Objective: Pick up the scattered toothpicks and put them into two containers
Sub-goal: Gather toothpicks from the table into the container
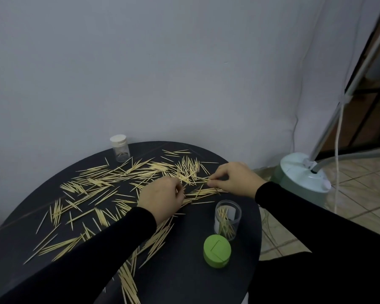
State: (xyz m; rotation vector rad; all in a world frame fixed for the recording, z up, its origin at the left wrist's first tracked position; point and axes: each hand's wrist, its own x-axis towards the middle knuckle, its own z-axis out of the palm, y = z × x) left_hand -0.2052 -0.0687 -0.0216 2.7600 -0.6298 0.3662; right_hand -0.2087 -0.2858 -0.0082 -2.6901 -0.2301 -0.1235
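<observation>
Black table (184, 270): both hands' fingers (213, 179) pinching toothpicks (198, 181).

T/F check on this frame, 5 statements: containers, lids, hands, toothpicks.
1. The open clear container near the right hand holds toothpicks. True.
2. The green lid sits on that container. False: it lies on the table beside it.
3. The far container has a white cap on. True.
4. The left hand grips the far container. False: it is over the scattered toothpicks mid-table.
5. The right hand pinches toothpicks. True.
</observation>
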